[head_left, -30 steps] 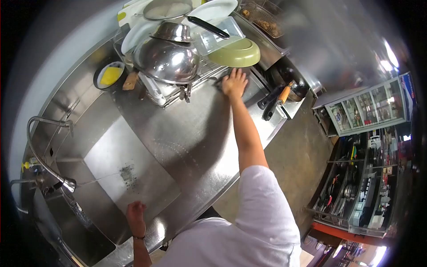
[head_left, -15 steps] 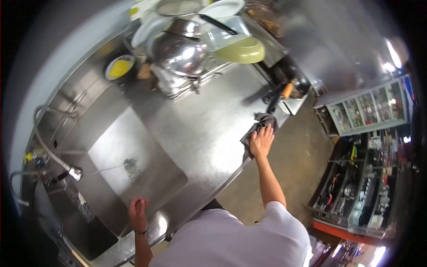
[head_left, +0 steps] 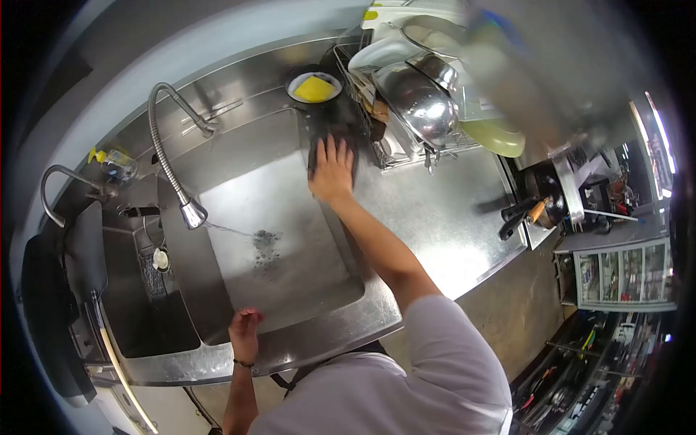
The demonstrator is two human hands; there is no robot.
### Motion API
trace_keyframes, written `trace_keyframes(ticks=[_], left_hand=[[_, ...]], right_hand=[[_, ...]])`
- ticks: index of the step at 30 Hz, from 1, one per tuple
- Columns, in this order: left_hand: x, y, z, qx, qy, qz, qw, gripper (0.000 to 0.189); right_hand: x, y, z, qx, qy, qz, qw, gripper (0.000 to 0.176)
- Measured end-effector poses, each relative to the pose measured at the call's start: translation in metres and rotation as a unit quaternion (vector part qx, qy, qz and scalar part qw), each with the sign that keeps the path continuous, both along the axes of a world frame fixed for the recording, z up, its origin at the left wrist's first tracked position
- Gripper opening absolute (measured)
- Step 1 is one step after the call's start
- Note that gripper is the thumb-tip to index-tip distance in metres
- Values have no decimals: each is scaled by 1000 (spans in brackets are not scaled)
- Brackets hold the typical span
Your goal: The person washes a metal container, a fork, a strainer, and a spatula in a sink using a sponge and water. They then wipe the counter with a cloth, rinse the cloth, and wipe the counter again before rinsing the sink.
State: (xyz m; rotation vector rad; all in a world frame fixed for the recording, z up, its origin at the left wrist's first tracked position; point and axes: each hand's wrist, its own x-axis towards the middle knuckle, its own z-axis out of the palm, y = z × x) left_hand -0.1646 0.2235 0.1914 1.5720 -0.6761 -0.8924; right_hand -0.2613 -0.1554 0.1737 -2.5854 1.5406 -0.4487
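My right hand [head_left: 333,172] lies flat with its fingers spread at the right rim of the large steel sink [head_left: 290,312]. A dark cloth [head_left: 352,161] appears to be pressed under it, mostly hidden by the hand and hard to separate from the shadow. Over the sink's front edge, my left hand [head_left: 246,330] hangs with fingers curled in and nothing visible in them. A thin stream of water runs from the spray faucet [head_left: 193,214] toward the dark drain spot [head_left: 266,246].
A bowl with a yellow sponge [head_left: 315,88] sits behind the sink. To the right, a dish rack holds a large metal bowl [head_left: 417,105] and a green bowl [head_left: 496,138]. Pans with handles [head_left: 535,211] stand past the counter [head_left: 428,210]. A spray bottle [head_left: 116,164] stands back left.
My right hand has moved left and away from me, from the counter's front right corner to the sink's rim; the cloth is gone from that corner. The view has turned left.
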Motion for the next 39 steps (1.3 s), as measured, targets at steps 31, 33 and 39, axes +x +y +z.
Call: trace_keyframes(ticks=[31,33,39], left_hand=[[-12,308,-56,180,-100,290,935,22],[-23,373,-95,286,-120,244,919,19],[-65,519,-167,444,-94,208,866,15]], right_hand=[[-59,384,57,184,85,356,912,66],[24,456,16,101,0,432,896,68],[270,635,-16,69,-100,527,841,46]])
